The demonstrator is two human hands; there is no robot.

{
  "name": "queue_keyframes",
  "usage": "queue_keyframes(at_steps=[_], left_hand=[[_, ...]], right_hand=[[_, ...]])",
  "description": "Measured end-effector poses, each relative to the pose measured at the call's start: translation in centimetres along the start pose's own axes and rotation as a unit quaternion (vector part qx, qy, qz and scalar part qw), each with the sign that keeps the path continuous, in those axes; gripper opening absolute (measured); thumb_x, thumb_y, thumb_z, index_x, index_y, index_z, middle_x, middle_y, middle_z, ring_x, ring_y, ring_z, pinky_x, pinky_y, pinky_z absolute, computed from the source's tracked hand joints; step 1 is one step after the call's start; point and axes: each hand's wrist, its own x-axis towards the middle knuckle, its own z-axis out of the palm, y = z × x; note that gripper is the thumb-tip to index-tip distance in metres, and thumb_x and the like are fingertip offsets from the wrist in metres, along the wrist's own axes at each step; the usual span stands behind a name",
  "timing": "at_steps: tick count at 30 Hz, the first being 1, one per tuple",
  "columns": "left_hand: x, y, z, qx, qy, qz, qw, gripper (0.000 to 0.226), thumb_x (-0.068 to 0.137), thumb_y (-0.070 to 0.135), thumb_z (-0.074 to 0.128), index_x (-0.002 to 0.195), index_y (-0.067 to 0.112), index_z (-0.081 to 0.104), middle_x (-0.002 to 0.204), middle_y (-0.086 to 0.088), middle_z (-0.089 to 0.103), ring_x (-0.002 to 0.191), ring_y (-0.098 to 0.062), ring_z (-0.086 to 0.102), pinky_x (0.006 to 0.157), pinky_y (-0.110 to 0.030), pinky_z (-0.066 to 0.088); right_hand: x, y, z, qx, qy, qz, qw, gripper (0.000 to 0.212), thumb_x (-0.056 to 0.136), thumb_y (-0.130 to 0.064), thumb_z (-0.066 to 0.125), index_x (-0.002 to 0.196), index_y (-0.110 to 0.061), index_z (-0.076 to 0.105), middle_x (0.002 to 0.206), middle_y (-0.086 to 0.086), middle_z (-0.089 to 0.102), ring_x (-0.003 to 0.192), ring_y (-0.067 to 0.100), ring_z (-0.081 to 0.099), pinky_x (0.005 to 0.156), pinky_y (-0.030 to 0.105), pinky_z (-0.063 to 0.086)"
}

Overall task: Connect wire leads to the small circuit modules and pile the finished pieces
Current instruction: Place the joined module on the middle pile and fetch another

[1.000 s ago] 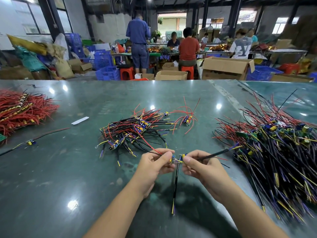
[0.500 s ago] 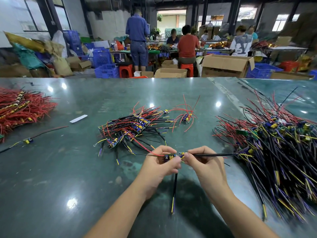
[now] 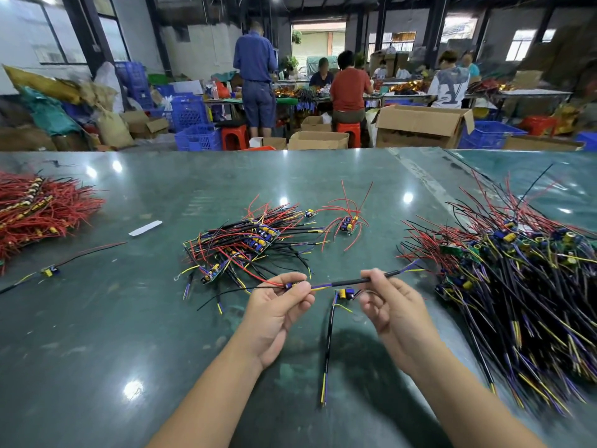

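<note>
We are pinching a small module (image 3: pixel 289 285) between the thumb and curled fingers of our left hand (image 3: pixel 277 305), while our right hand (image 3: pixel 392 305) is gripping its black-sleeved lead (image 3: pixel 352 281), stretched level between the two hands above the green table (image 3: pixel 97 334). A second module (image 3: pixel 344 293) is hanging just under our right fingers, its black lead (image 3: pixel 328 344) trailing down toward us. Beyond our hands the finished pile (image 3: pixel 248 244) is lying mid-table, with a lone red-wired module (image 3: pixel 348 225) just to its right. A big heap of wired modules (image 3: pixel 523 279) is crowding our right forearm, and a red wire bundle (image 3: pixel 38 208) is sitting far left.
</note>
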Motion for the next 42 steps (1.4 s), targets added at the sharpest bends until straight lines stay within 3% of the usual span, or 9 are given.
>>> queue_keyframes(at_steps=[12,24,30,32,33,35,37,39,42], left_hand=[[0.0,-0.4,-0.1,0.129,0.006,0.060,0.990,0.016,0.082,-0.010,0.062,0.086,0.005,0.064,0.066,-0.006,0.064,0.057,-0.013,0.063,0.056,-0.018,0.053],[0.2,-0.3,0.4,0.006,0.012,0.001,1.000,0.015,0.073,-0.005,0.064,0.085,0.003,0.065,0.064,-0.007,0.065,0.053,-0.012,0.064,0.054,-0.017,0.053],[0.3,0.2,-0.7,-0.030,0.040,0.012,0.999,0.017,0.071,-0.002,0.065,0.086,0.005,0.064,0.064,-0.006,0.066,0.054,-0.010,0.065,0.053,-0.015,0.054],[0.5,0.4,-1.1,0.014,0.055,0.047,0.997,0.015,0.078,-0.007,0.061,0.088,0.005,0.063,0.066,-0.007,0.065,0.056,-0.010,0.065,0.055,-0.016,0.054],[0.6,0.5,-1.2,0.048,0.058,0.063,0.995,0.016,0.081,-0.009,0.060,0.088,0.005,0.063,0.067,-0.007,0.064,0.057,-0.010,0.065,0.056,-0.016,0.054],[0.5,0.2,-1.0,0.124,0.053,0.086,0.987,0.018,0.083,-0.010,0.060,0.089,0.006,0.062,0.069,-0.008,0.062,0.058,-0.010,0.064,0.057,-0.017,0.053],[0.3,-0.2,-0.7,0.161,0.036,0.096,0.982,0.020,0.082,-0.011,0.061,0.091,0.007,0.062,0.071,-0.009,0.060,0.057,-0.011,0.063,0.057,-0.018,0.053],[0.1,-0.3,-0.5,0.167,0.021,0.100,0.981,0.024,0.082,-0.011,0.061,0.095,0.009,0.061,0.071,-0.009,0.060,0.057,-0.011,0.062,0.057,-0.018,0.053],[-0.1,0.0,-0.4,0.141,-0.004,0.086,0.986,0.032,0.076,-0.004,0.065,0.103,0.012,0.061,0.069,-0.008,0.063,0.056,-0.011,0.061,0.055,-0.017,0.051]], right_hand=[[1.4,-1.3,-1.5,0.090,0.136,-0.040,0.986,0.038,0.103,-0.030,0.034,0.082,-0.007,0.056,0.054,0.002,0.063,0.037,0.006,0.048,0.040,0.012,0.043],[1.2,-1.2,-2.0,0.196,0.056,-0.003,0.979,0.057,0.101,-0.035,0.032,0.047,-0.021,0.038,0.044,-0.005,0.031,0.041,0.012,0.006,0.035,0.019,0.018],[0.9,-0.4,-1.6,0.012,0.076,-0.050,0.996,0.034,0.099,-0.031,0.041,0.071,-0.016,0.052,0.070,0.007,0.057,0.043,0.012,0.035,0.043,0.022,0.032],[0.4,0.0,-1.1,-0.247,0.158,-0.173,0.940,0.021,0.096,-0.025,0.052,0.112,-0.012,0.055,0.123,0.014,0.053,0.088,0.023,0.056,0.079,0.038,0.049],[0.2,0.4,-1.2,-0.381,0.199,-0.250,0.867,0.040,0.092,-0.024,0.056,0.128,-0.009,0.047,0.138,0.015,0.039,0.112,0.028,0.047,0.099,0.044,0.039],[-0.6,1.3,-1.1,-0.572,0.184,-0.408,0.687,0.059,0.081,-0.027,0.058,0.136,-0.010,0.044,0.143,0.016,0.034,0.123,0.028,0.033,0.105,0.042,0.023],[-1.2,2.0,-0.5,-0.652,0.094,-0.475,0.584,0.045,0.079,-0.030,0.055,0.123,-0.019,0.059,0.133,0.007,0.051,0.116,0.028,0.040,0.100,0.042,0.027],[-1.3,2.5,-0.2,-0.676,0.010,-0.472,0.566,0.024,0.081,-0.024,0.059,0.103,-0.020,0.069,0.107,-0.002,0.066,0.100,0.026,0.054,0.090,0.039,0.039],[-1.4,2.1,-0.3,-0.667,-0.056,-0.411,0.619,0.014,0.086,-0.021,0.060,0.096,-0.021,0.070,0.080,-0.006,0.066,0.072,0.022,0.064,0.060,0.030,0.050]])
